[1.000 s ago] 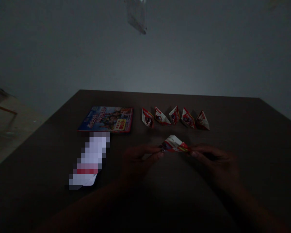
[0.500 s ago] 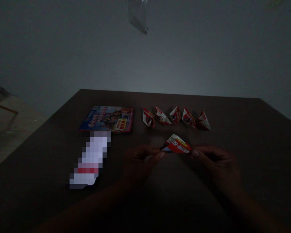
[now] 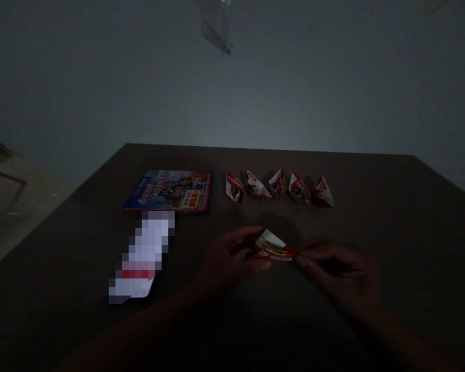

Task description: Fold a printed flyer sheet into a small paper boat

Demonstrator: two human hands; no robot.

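Pinching the folded paper piece (image 3: pixel 273 247) at centre frame, left hand (image 3: pixel 225 261) and right hand (image 3: pixel 341 268) each grip one end. A too strong pull may tear it.

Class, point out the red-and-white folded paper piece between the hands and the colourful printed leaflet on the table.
red-and-white folded paper piece (image 3: pixel 273 247): head view, its middle.
colourful printed leaflet (image 3: pixel 168 190): head view, its centre.

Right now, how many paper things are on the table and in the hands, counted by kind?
Row pieces: 5
Held piece, pinched between left hand and right hand: 1
Flyer: 1
White sheet: 1
Total: 8
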